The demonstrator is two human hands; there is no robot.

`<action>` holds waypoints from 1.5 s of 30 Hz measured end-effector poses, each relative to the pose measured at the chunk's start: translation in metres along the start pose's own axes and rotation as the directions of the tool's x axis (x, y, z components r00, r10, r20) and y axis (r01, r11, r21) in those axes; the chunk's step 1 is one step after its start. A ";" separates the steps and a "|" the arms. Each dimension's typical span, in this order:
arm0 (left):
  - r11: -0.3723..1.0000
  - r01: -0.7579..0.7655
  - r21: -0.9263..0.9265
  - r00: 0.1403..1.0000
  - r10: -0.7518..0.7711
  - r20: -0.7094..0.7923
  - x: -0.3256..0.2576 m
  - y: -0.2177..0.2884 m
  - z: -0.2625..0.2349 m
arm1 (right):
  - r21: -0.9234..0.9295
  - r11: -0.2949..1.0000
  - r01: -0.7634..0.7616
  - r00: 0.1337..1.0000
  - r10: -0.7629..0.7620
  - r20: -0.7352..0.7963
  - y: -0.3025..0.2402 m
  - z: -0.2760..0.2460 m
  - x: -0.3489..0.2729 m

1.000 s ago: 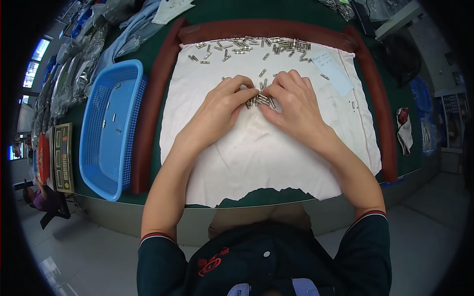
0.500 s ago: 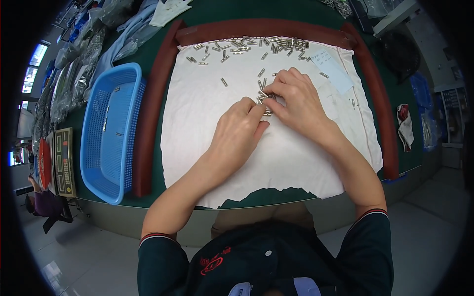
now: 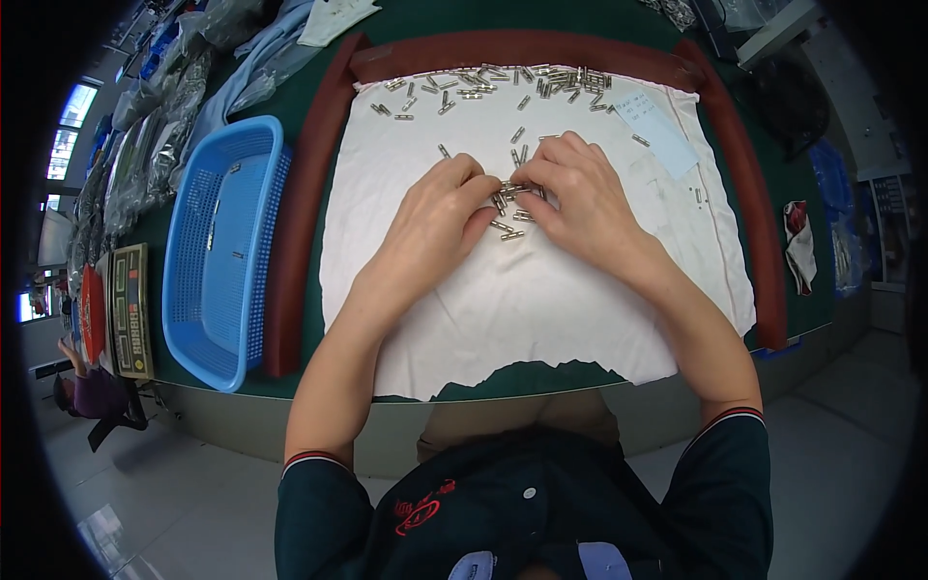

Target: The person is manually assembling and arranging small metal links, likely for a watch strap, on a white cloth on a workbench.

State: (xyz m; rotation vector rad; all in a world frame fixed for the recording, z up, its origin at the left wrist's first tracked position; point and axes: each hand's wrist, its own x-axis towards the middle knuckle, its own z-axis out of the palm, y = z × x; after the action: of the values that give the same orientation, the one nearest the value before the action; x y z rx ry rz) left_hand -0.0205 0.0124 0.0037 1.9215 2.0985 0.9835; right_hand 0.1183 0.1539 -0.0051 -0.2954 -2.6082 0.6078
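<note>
Left hand, right hand: both curled around small metal cylinders (grip cannot be told); white cloth beneath, apparently cushioning them.

Open cloth nearside, cylinders beyond (rails flanking)

Lines of handwriting stand on the pale blue slip, too small to make out. Red embroidered lettering and an oval emblem mark the dark shirt. Any markings on the framed panel at left are unreadable
</note>
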 end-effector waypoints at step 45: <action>0.987 0.135 -0.089 0.991 -0.135 -0.001 -0.002 0.004 0.005 | 0.039 0.998 -0.048 0.999 0.048 0.005 -0.001 -0.011 -0.006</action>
State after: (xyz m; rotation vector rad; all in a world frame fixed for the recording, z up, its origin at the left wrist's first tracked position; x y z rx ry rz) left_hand -0.0145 0.0119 0.0008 1.7122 2.1190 1.0369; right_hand 0.1288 0.1555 0.0024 -0.3452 -2.5969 0.6756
